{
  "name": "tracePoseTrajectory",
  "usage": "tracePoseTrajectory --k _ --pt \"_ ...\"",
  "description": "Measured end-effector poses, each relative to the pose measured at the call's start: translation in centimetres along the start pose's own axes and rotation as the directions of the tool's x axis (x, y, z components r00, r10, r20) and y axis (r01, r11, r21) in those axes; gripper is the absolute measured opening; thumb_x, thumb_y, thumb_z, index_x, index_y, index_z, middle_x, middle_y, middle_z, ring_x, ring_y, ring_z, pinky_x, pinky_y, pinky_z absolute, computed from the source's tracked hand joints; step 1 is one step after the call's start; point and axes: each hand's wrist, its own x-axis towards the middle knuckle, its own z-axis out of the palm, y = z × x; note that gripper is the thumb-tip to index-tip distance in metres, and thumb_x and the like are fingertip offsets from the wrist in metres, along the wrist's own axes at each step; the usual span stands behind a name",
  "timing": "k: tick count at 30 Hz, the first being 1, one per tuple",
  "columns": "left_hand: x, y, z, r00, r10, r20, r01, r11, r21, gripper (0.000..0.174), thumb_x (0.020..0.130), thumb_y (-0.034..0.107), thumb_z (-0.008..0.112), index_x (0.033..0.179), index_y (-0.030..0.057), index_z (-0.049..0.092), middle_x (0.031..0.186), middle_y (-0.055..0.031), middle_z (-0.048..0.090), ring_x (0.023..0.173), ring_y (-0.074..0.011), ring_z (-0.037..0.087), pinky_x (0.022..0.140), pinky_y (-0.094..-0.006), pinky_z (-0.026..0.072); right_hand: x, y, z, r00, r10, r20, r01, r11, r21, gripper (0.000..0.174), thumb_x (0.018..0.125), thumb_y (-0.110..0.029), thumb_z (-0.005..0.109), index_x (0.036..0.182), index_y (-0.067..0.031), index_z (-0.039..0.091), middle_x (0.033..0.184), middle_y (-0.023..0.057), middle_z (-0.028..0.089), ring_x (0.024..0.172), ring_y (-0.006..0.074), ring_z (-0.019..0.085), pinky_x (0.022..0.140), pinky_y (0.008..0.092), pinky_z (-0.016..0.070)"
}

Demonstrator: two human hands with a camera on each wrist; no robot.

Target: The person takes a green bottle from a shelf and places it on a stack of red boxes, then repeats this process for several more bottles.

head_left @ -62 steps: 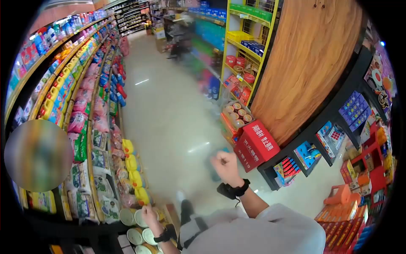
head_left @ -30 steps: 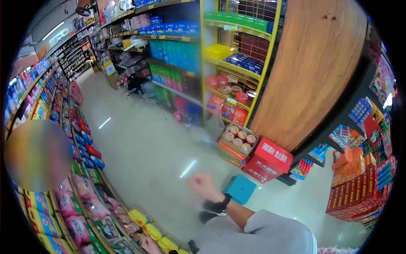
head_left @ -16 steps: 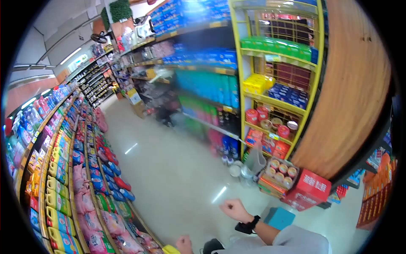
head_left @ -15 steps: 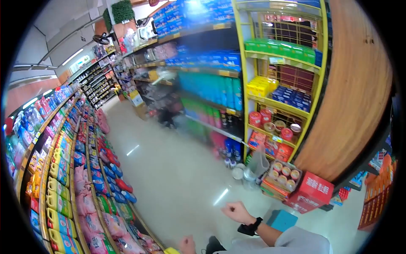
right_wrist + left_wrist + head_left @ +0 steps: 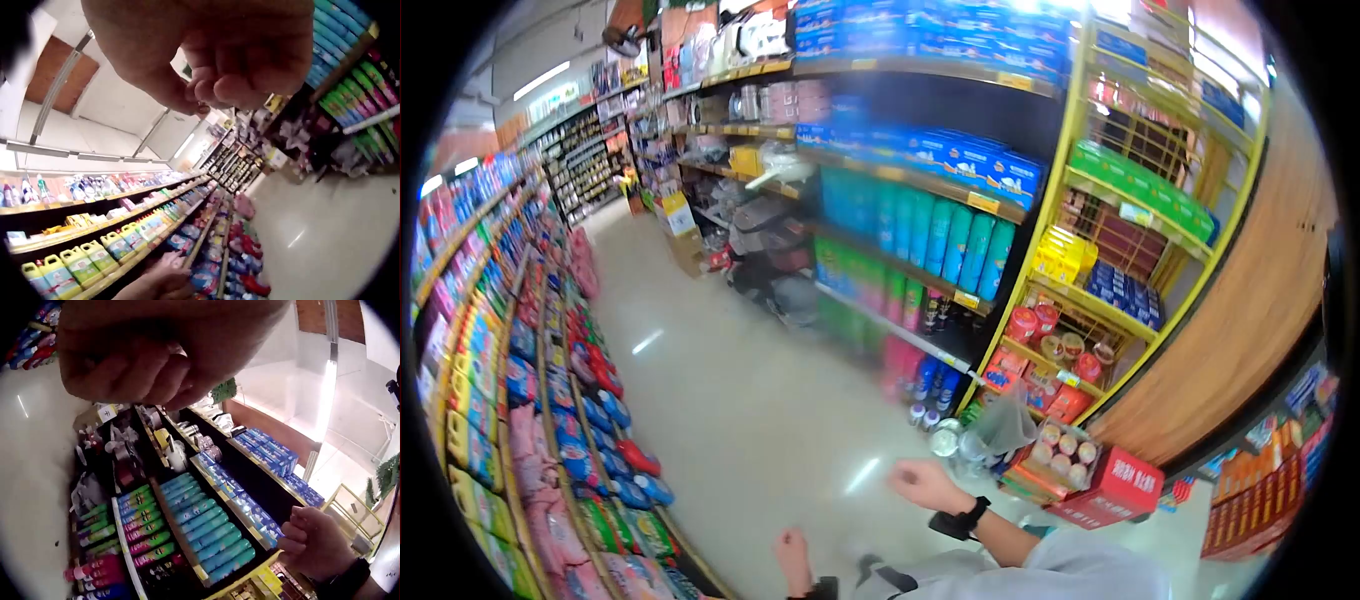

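Observation:
My left hand [image 5: 793, 550] hangs low in front of the body over the aisle floor, its fingers loosely curled with nothing in them. The left wrist view shows its folded fingers [image 5: 140, 375] close up. Ahead and to the right, my right hand [image 5: 928, 487] is held at waist height, also loosely curled and holding nothing. In the right wrist view its bent fingertips [image 5: 215, 94] touch no goods. Nearest to it in the head view are a clear plastic bag [image 5: 1003, 425], a box of round tubs [image 5: 1055, 455] and a red box [image 5: 1115, 485] on the floor.
Shelves of detergent bottles and bags [image 5: 540, 400] line the left side. On the right stand shelves of blue-green cans [image 5: 945, 235], a yellow rack [image 5: 1050, 300] and a wood panel [image 5: 1250, 330]. The pale floor [image 5: 740, 400] runs between them toward far shelves [image 5: 580, 165].
The view has swung up and to the right, bringing the can shelves and yellow rack closer. The left hand has come forward into fuller view. Both hands stay without anything in them.

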Motion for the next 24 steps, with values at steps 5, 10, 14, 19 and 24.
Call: tracePoseTrajectory --k 5,10,14,19,24 --pt "6.1 5.4 -2.4 1.0 0.025 0.014 -0.024 0.993 -0.115 0.034 0.092 0.014 0.057 0.064 0.0089 0.038 0.058 0.0042 0.036 0.054 -0.0063 0.033 0.048 -0.0268 0.026 7.5 -3.0 0.8 0.995 0.05 -0.088 -0.059 0.993 -0.106 0.023 0.089 -0.025 0.065 0.084 -0.0031 0.064 0.072 0.0162 0.063 0.063 0.026 0.061 0.059 0.0376 0.0469" --pt "11.9 6.0 -4.2 0.998 -0.019 -0.065 0.011 0.992 -0.125 0.038 0.093 0.012 0.057 0.063 0.0104 0.034 0.056 0.0042 0.035 0.049 -0.0056 0.032 0.044 -0.0253 0.0225 13.0 -0.7 1.3 0.96 -0.049 -0.275 0.019 0.993 -0.112 0.008 0.085 -0.009 0.068 0.087 -0.0016 0.066 0.069 0.0058 0.065 0.059 0.0112 0.06 0.056 0.0263 0.0482" --pt "14.9 5.2 -3.2 0.991 -0.1 -0.091 0.088 0.988 -0.13 0.039 0.093 0.012 0.057 0.063 0.0125 0.033 0.052 0.0041 0.034 0.042 -0.0061 0.032 0.039 -0.0256 0.022 17.6 1.9 0.8 0.933 0.073 -0.352 -0.094 0.995 -0.044 0.011 0.086 -0.01 0.068 0.092 -0.0016 0.065 0.077 0.0052 0.067 0.065 0.0106 0.063 0.059 0.0252 0.05" --pt "20.3 6.2 -1.6 0.992 -0.102 -0.077 0.094 0.99 -0.109 0.039 0.092 0.012 0.057 0.062 0.0126 0.033 0.05 0.0037 0.034 0.043 -0.006 0.031 0.04 -0.0265 0.022 25.1 4.7 0.5 0.906 0.164 -0.389 -0.148 0.987 0.071 0.012 0.086 -0.01 0.069 0.095 -0.0031 0.065 0.083 0.0048 0.067 0.071 0.0113 0.063 0.06 0.0251 0.0504" --pt "28.1 13.0 3.2 0.976 -0.21 -0.064 0.218 0.957 0.19 0.022 0.095 0.025 0.055 0.094 0.0029 0.056 0.083 -0.0081 0.056 0.073 -0.0145 0.051 0.064 -0.0276 0.0397 35.7 9.7 -0.8 0.896 0.077 -0.437 -0.032 0.994 0.108 0.013 0.086 -0.01 0.068 0.096 -0.0032 0.065 0.085 0.0048 0.066 0.07 0.012 0.062 0.06 0.026 0.0509"
